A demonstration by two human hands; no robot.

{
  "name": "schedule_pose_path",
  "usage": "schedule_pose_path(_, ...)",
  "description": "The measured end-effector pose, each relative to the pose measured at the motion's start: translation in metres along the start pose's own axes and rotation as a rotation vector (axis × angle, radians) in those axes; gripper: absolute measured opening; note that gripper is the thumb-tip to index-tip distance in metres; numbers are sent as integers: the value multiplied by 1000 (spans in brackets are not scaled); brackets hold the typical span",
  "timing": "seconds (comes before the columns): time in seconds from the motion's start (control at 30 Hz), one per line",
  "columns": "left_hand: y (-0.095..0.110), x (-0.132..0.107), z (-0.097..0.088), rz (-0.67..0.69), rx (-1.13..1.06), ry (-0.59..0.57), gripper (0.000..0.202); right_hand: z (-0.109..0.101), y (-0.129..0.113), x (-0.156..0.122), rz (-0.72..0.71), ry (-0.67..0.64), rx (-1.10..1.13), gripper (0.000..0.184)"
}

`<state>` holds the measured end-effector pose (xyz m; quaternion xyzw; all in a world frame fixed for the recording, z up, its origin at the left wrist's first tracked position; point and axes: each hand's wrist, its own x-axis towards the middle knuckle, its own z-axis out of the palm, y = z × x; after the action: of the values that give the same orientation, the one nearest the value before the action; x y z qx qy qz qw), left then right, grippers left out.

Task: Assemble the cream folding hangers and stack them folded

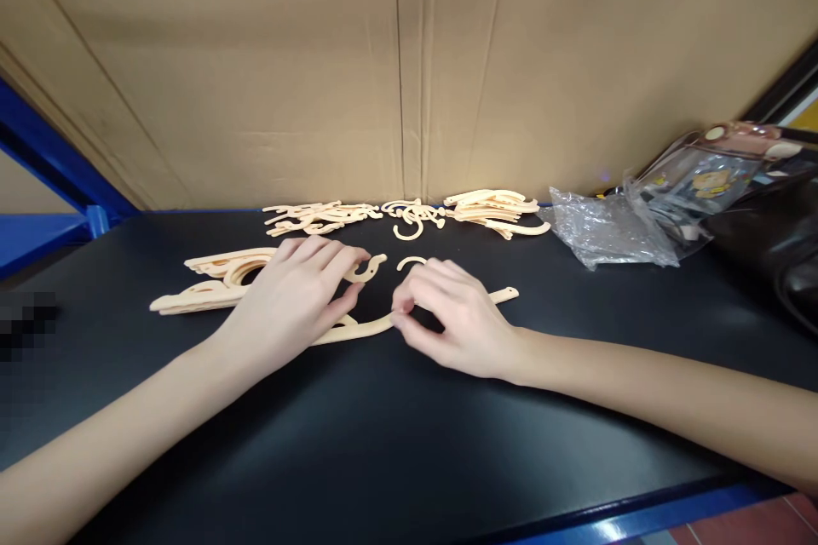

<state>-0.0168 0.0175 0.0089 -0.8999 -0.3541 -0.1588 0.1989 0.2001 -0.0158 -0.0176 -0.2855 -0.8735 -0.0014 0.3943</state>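
Cream plastic hanger parts lie about both hands. My left hand (300, 285) is closed in a loose pinch around a short curved hanger piece (369, 271) with small holes. Beside it, my right hand (451, 311) has thumb and fingers pinched at the middle of a hanger (354, 329). One long arm of that hanger runs left beneath my left hand; a straight end (504, 295) shows past my right knuckles, and a thin hook (409, 261) curves up behind the fingers. How these join is hidden by my right hand. Stacked hangers (201, 296) lie left of my left hand.
At the back lie a pile of slim arms (323, 216), loose hooks (412, 215) and another pile of arms (495, 209). Clear plastic bags (613, 226) and a dark bag (773, 230) stand right. Cardboard (287, 60) walls off the back of the black table (383, 451).
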Motion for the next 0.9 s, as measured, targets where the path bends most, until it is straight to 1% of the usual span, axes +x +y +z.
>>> schedule_pose_path(0.03, 3, 0, -3, -1, -28, 31, 18, -1, 1, 0, 79, 23, 16, 5)
schedule_pose_path(0.07, 6, 0, -6, -3, -64, 58, 16, -2, 1, 1, 144, 37, 28, 6)
schedule_pose_path(0.13, 12, -1, -11, -5, -157, 104, 9, -3, 2, 1, 229, 33, 52, 20)
schedule_pose_path(0.2, 16, -2, -13, -9, -253, 151, 4, -3, 2, 1, 263, 11, 79, 28)
schedule_pose_path(0.23, 18, -3, -13, -13, -292, 172, 5, -3, 2, 1, 266, 3, 93, 28)
schedule_pose_path(0.3, 20, -4, -12, -29, -345, 178, 7, -2, 2, 1, 263, -13, 116, 26)
schedule_pose_path(0.47, 21, -4, -8, -34, -402, 101, 12, 1, 4, 0, 256, -66, 149, 23)
schedule_pose_path(0.6, 22, -4, -4, -36, -414, 34, 14, 0, 5, 2, 203, -113, 133, 9)
schedule_pose_path(0.63, 22, -4, -3, -43, -414, 16, 14, 0, 5, 2, 204, -118, 137, 8)
schedule_pose_path(0.73, 24, -4, -1, -21, -428, -14, 12, -3, 3, 4, 239, -106, 173, 11)
schedule_pose_path(0.9, 27, -3, 3, 93, -434, -137, 13, 0, 3, 2, 303, -45, 197, 29)
